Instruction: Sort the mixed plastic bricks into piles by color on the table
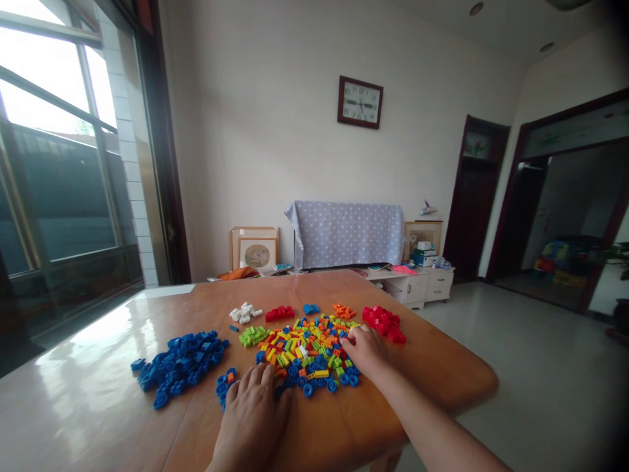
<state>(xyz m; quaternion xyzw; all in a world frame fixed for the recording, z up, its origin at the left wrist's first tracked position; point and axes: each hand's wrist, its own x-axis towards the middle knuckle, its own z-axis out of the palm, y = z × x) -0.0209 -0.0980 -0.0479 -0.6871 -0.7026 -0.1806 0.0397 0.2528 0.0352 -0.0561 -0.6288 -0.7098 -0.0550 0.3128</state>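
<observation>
On the table, a mixed pile of toy building bricks (295,347) in yellow, orange, green, red and blue spreads between my hands. My left hand (253,406) lies palm down at the pile's near left edge, fingers stretched over a few blue wheel-like pieces (222,387). At the pile's right edge is my right hand (367,351), its fingers bent and drawn together; what is between the fingertips is hidden. More round blue pieces (332,385) lie along the near side of the pile.
Sorted heaps surround the pile: blue pieces (181,364), white (245,313), green (253,336), dark red (280,313), small blue (310,309), orange (343,311) and red (383,321). The wooden table (437,370) has a rounded right corner. Behind stands a white cabinet (437,286).
</observation>
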